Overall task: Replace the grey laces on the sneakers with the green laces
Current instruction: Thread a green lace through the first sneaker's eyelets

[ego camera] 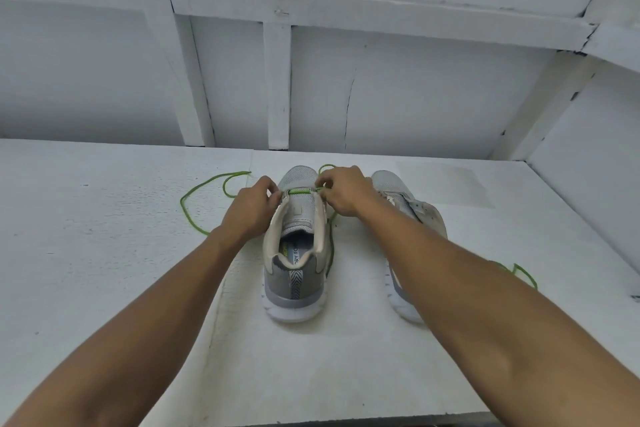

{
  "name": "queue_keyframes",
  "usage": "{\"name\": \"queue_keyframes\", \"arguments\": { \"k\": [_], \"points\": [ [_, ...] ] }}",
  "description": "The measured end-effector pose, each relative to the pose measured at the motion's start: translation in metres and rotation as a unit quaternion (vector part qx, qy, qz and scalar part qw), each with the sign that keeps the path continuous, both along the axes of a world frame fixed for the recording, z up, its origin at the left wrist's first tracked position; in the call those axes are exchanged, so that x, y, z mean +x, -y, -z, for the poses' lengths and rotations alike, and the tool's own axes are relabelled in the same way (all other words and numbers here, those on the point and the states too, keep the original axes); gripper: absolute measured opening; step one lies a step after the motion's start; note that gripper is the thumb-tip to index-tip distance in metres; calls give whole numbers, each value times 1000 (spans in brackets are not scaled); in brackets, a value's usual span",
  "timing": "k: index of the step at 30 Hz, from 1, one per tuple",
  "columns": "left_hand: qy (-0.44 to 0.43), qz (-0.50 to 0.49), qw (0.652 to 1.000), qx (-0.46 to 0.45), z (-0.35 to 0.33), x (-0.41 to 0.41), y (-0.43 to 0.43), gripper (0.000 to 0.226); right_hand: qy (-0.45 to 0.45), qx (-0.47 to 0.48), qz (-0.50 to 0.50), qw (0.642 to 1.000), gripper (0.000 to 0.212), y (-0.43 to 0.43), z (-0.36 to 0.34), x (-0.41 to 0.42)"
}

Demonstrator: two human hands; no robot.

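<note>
Green lace [298,191] btwn L hand [250,210], R hand [343,194]

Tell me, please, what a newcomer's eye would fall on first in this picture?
The left hand and right hand both pinch a bright green lace threaded across the front eyelets of the grey sneaker in the middle. The lace's loose length snakes over the white table to the left. A second sneaker stands on the right, partly behind the right forearm.
</note>
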State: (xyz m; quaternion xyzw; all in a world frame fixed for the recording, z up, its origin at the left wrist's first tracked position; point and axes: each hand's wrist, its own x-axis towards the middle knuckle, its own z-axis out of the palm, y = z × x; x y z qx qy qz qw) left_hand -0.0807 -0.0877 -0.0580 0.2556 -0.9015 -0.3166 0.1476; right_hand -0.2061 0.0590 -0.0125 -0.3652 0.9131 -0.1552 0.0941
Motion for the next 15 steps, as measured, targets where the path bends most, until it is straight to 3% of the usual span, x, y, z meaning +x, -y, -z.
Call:
{"name": "queue_keyframes", "arguments": {
  "k": [2,6,9,12,15],
  "points": [
    [-1,-1,1000,-2,1,0,0,20,-48,8,4,999,20,-1,0,3],
    [0,-6,1000,-5,3,0,0,21,-186,138,-12,973,22,-7,-12,-2],
    [-5,-11,1000,2,4,0,1,20,-201,172,-10,964,23,-17,-33,-13],
    [-6,-13,1000,4,4,-1,-1,20,-195,96,18,976,17,-24,-55,-20],
    [0,-17,1000,0,4,-1,-2,21,-144,-117,64,981,18,-27,-70,-26]
  ]
}}
